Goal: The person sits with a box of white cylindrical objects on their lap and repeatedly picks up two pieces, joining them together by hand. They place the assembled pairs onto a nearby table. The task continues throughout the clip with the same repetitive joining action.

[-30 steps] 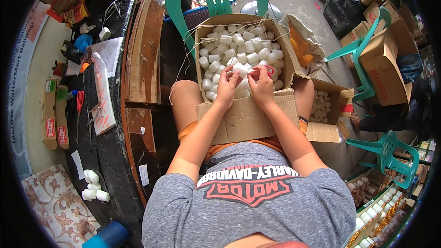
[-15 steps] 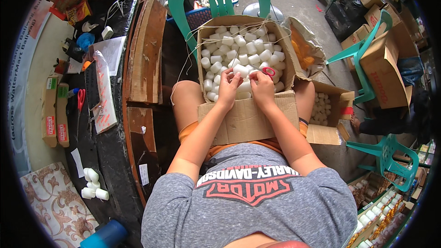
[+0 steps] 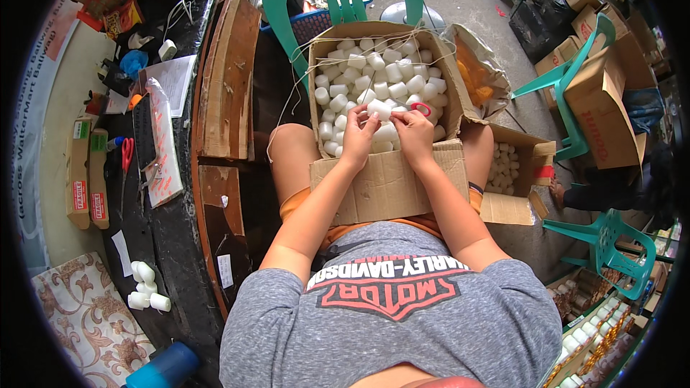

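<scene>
A cardboard box (image 3: 395,194) full of white marshmallow-shaped pieces (image 3: 395,73) rests on my lap. Over its near side, my left hand (image 3: 359,136) grips one white marshmallow-shaped piece (image 3: 379,108) between thumb and fingers. My right hand (image 3: 415,136) is closed in a pinch at that piece's right side; whatever is between its fingertips is too small to make out. Red-handled scissors (image 3: 421,108) lie on the pieces just beyond the right fingers. Thin pale strings (image 3: 293,100) hang over the box's left edge.
A green chair (image 3: 287,14) stands beyond the box. The dark table (image 3: 154,244) on the left bears scissors (image 3: 127,154), a clump of white pieces (image 3: 147,291) and a blue cup (image 3: 169,366). On the right are a second box (image 3: 535,158) of white pieces and more green chairs (image 3: 600,244).
The piece in my left hand has tipped to show more of its side. My right hand has shifted slightly right, covering more of the scissors.
</scene>
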A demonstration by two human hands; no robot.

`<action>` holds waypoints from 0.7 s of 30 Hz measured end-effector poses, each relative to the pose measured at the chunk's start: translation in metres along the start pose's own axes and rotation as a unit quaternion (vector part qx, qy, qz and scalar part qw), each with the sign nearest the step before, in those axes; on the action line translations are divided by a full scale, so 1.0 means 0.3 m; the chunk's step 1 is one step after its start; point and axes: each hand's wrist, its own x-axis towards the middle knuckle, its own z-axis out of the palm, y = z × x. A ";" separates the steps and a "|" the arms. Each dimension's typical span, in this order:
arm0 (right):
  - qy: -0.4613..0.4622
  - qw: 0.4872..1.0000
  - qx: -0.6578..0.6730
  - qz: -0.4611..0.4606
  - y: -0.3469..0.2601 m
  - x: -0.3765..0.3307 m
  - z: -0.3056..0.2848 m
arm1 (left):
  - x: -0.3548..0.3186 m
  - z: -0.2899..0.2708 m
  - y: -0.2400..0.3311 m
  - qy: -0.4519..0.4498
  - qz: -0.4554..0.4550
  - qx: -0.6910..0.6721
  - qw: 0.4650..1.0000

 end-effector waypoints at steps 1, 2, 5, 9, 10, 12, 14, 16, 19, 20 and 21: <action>0.001 1.000 -0.009 -0.003 0.004 0.000 0.000 | 0.001 0.000 0.002 -0.013 0.002 0.011 1.000; 0.002 1.000 -0.017 -0.005 0.008 -0.001 0.000 | 0.001 0.000 0.004 -0.025 0.003 0.023 0.999; -0.006 0.999 -0.029 -0.030 0.014 0.001 -0.002 | -0.001 0.003 0.005 -0.018 0.010 0.039 0.999; -0.022 0.999 0.033 0.009 -0.019 0.001 -0.010 | 0.002 -0.005 -0.005 0.015 -0.005 0.009 1.000; -0.021 0.999 0.043 0.017 -0.017 0.002 -0.009 | 0.004 -0.006 -0.006 0.019 -0.009 -0.003 1.000; -0.019 0.997 0.062 0.034 -0.009 0.000 -0.012 | 0.004 -0.003 -0.002 0.019 -0.015 -0.015 1.000; -0.017 0.998 0.060 0.033 -0.010 0.002 -0.013 | 0.003 -0.001 0.006 0.010 -0.017 -0.014 1.000; -0.015 0.998 0.057 0.034 -0.010 0.001 -0.013 | -0.001 0.002 0.015 -0.010 -0.019 -0.005 1.000; -0.015 0.998 0.053 0.039 -0.010 0.000 -0.012 | -0.004 0.005 0.019 -0.025 -0.013 0.016 0.999; -0.017 0.998 0.053 0.042 -0.010 0.000 -0.012 | -0.005 0.006 0.018 -0.028 -0.009 0.024 0.999; -0.018 0.997 0.053 0.045 -0.010 0.000 -0.012 | -0.005 0.005 0.018 -0.026 -0.014 0.029 0.999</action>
